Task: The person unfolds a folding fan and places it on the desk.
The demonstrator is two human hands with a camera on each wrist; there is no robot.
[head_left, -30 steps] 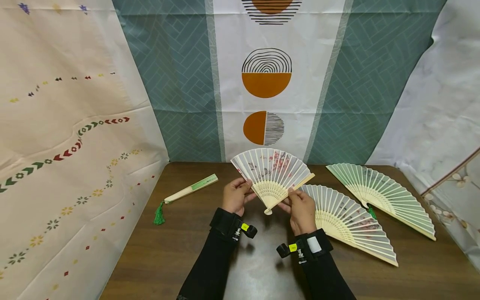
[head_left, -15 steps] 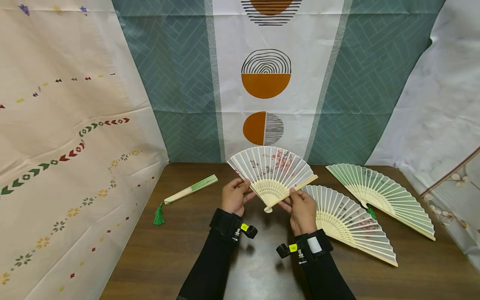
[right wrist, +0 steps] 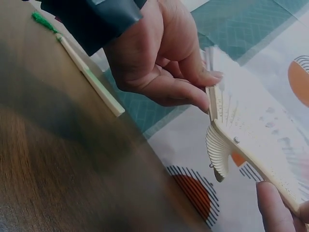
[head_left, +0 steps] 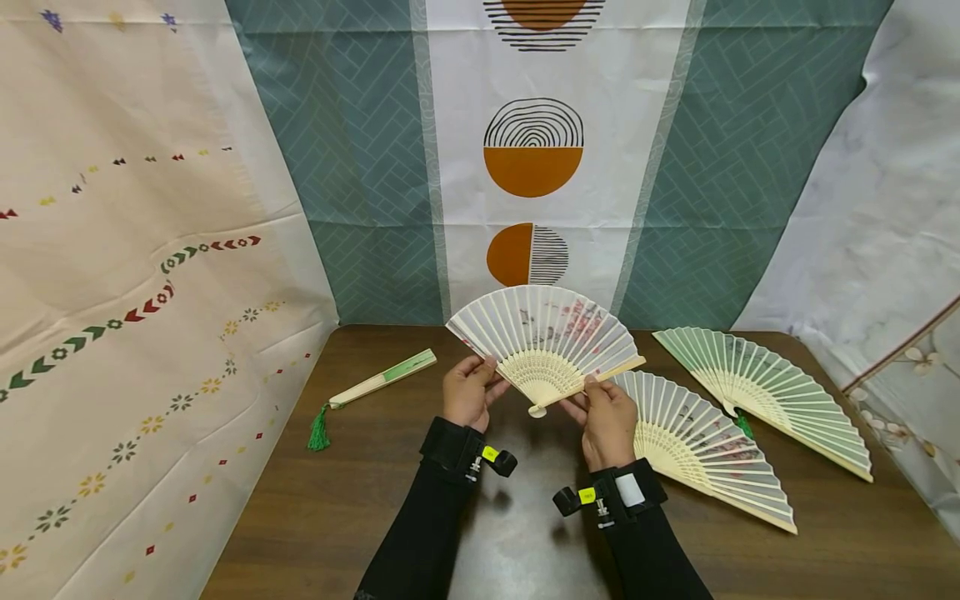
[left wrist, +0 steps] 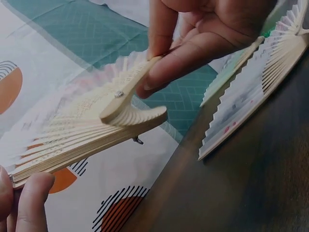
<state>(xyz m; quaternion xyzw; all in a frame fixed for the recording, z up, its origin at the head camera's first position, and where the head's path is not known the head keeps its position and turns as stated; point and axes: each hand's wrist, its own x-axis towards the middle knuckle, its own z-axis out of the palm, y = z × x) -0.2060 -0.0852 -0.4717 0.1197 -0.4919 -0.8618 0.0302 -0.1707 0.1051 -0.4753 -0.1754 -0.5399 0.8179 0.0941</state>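
A white folding fan (head_left: 540,333) with pale wooden ribs and pink blossom print is spread partway above the table's far part. My left hand (head_left: 467,392) pinches its left outer rib between thumb and fingers. On the other side, my right hand (head_left: 609,421) pinches the right outer rib. The fan's pivot end points down toward me. In the left wrist view, the ribs near my left fingers (left wrist: 36,193) still lie stacked together. The right wrist view shows the fan's metal rivet (right wrist: 236,140) between both hands.
A closed green fan (head_left: 382,377) with a green tassel (head_left: 318,429) lies on the left of the brown table (head_left: 322,517). On the right lie a spread white floral fan (head_left: 697,442) and a spread green fan (head_left: 772,396). Patterned cloths (head_left: 360,167) hang behind.
The white fan in my hands has spread wider, its right outer rib swinging out to the right and its top edge rising. The hands have barely shifted; the fans on the table stay put.
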